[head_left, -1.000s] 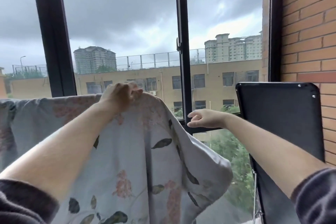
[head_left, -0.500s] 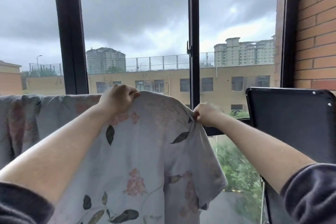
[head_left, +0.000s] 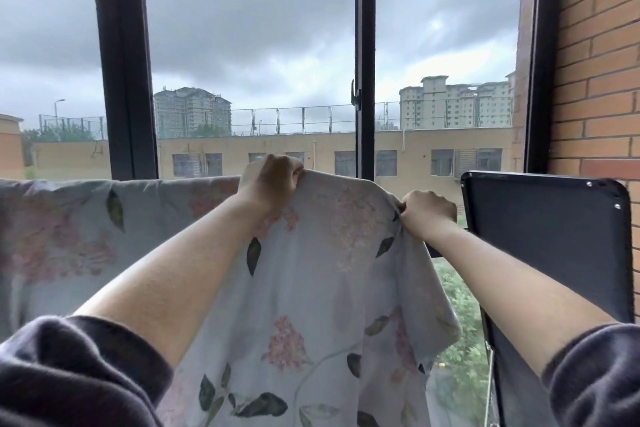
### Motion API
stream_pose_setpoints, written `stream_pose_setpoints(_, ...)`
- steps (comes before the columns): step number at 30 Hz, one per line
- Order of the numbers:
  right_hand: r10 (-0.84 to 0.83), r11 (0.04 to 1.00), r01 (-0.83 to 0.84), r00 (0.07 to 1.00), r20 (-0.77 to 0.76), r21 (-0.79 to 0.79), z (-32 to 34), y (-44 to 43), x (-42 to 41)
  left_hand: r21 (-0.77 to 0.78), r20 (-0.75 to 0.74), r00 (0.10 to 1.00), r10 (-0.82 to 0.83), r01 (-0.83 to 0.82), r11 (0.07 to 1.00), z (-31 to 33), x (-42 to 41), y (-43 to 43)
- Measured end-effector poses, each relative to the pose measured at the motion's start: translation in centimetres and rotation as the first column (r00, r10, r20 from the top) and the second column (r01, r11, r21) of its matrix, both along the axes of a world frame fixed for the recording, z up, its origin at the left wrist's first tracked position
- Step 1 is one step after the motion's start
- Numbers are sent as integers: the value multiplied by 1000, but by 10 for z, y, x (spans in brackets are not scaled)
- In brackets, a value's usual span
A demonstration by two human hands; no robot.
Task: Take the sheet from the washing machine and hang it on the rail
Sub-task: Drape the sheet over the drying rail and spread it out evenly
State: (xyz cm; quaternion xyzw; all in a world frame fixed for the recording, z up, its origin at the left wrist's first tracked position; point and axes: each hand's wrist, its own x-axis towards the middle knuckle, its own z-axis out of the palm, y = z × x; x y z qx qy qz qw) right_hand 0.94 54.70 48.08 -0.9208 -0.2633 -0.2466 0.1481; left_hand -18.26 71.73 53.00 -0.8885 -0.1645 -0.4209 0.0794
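Up high, both hands (head_left: 268,180) (head_left: 427,211) grip the sheet (head_left: 311,288).

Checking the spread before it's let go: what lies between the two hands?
Only the sheet: its floral top edge arches from the left hand to the right hand, both gripping it, in the head view.

We see the sheet (head_left: 322,291), a pale grey-blue cloth printed with pink flower clusters and dark green leaves. It runs from the 9 o'clock edge to the centre with its top fold level, and hangs down past 6 o'clock. At the centre our left hand (head_left: 268,180) grips the top fold. Toward 3 o'clock our right hand (head_left: 427,210) pinches the bunched side edge, which falls wrinkled toward 5 o'clock. What bears it is hidden under the cloth.
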Motion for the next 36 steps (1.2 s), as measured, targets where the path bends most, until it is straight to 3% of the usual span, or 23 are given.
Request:
stream_pose_setpoints(3,-29,990,7,987,-158,-139,-10,-6,1,-9,-137,989,-48,48,999,-6,11,-6)
stream_pose_setpoints(6,-9,969,-42,979,-205,-242,-22,2,-4,25,-165,985,-55,59,998,-7,13,-6)
stream_pose_setpoints(9,157,958,-210,954,-255,-195,-27,19,-7,37,-197,979,-45,53,998,-6,6,-1)
stream_pose_setpoints(10,299,935,-344,896,-330,-87,-27,27,-9,44,-208,978,-36,46,998,-6,3,1)
stream_pose_setpoints(11,462,873,-483,780,-422,61,-25,34,-14,49,-212,977,-34,45,998,-7,0,3)
stream_pose_setpoints(13,695,697,-630,480,-534,341,-19,46,-29,60,-191,981,-44,56,997,-10,-1,7)
stream_pose_setpoints(14,750,636,-655,400,-527,408,-17,52,-35,67,-169,985,-41,53,996,-11,-3,11)
stream_pose_setpoints(15,780,602,-681,388,-491,418,-17,57,-41,75,-141,989,-38,49,996,-14,-4,15)
stream_pose_setpoints(19,736,677,-681,618,-277,280,-28,61,-48,140,-67,997,28,-18,990,-28,-11,32)
stream_pose_setpoints(24,653,731,-562,741,-157,387,-77,60,-69,339,53,994,92,-104,935,-83,-23,42)
stream_pose_setpoints(26,622,737,-504,767,-158,451,-106,59,-77,334,66,991,116,-132,933,-122,-32,41)
stream_pose_setpoints(31,599,728,-393,763,-242,562,-209,47,-95,43,-117,979,167,-163,986,-258,-67,38)
stream_pose_setpoints(36,473,805,-161,755,-455,571,-304,37,-116,-351,-327,938,117,-235,906,-382,-106,24)
